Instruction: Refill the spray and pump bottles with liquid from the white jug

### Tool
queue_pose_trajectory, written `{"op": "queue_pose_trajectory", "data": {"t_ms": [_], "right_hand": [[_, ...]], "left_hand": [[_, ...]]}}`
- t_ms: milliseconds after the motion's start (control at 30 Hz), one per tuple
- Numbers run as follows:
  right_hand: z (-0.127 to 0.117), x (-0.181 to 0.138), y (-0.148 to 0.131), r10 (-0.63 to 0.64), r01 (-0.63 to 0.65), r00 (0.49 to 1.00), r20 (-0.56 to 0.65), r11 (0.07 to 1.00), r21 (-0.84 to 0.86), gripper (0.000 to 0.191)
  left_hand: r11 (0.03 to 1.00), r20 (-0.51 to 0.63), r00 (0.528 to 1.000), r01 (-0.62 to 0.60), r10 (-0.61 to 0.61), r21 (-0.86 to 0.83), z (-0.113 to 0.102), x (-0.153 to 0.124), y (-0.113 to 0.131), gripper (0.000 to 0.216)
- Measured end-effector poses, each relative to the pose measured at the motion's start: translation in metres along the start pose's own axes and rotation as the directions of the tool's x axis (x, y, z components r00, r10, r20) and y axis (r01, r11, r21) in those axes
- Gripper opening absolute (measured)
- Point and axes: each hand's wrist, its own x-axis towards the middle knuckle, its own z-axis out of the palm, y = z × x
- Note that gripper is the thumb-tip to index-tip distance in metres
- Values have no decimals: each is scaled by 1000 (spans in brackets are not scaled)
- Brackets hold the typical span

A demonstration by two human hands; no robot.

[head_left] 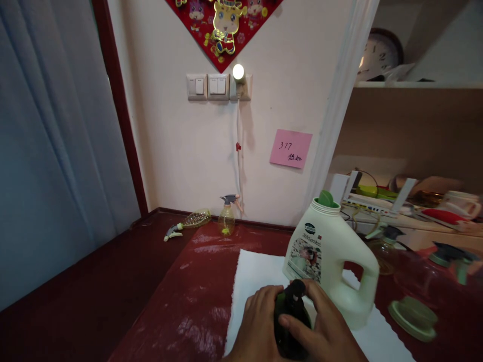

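A dark green bottle (290,327) with a black top is between my hands at the bottom of the view. My left hand (257,322) wraps its left side. From the right, my right hand (326,329) grips it, thumb across the front and fingers near the black top. The lower part of the bottle is out of view. Just behind my right hand stands a large pale-green jug (328,246) with a handle and a printed label. Something green sticks up from its uncapped mouth. White paper towel (251,281) lies under the jug.
A pale-green lid (413,319) lies at the right, near blurred spray bottles (437,276). Against the wall, one clear spray bottle (226,218) stands and another (196,218) lies on its side. A shelf holding a white router (368,203) is at the right.
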Motion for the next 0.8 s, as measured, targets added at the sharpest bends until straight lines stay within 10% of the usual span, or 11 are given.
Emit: {"op": "queue_pose_trajectory", "data": {"t_ms": [200, 367, 800], "right_hand": [[-8, 1, -1, -91, 91, 996, 11, 995, 40, 34], [-11, -9, 4, 70, -89, 989, 131, 985, 145, 51], [-3, -1, 3, -38, 40, 999, -24, 993, 112, 33]], "left_hand": [[999, -3, 999, -33, 33, -4, 1, 3, -2, 92], [999, -3, 1000, -17, 17, -28, -1, 1, 5, 89], [1000, -23, 1000, -12, 11, -14, -2, 0, 6, 87]]}}
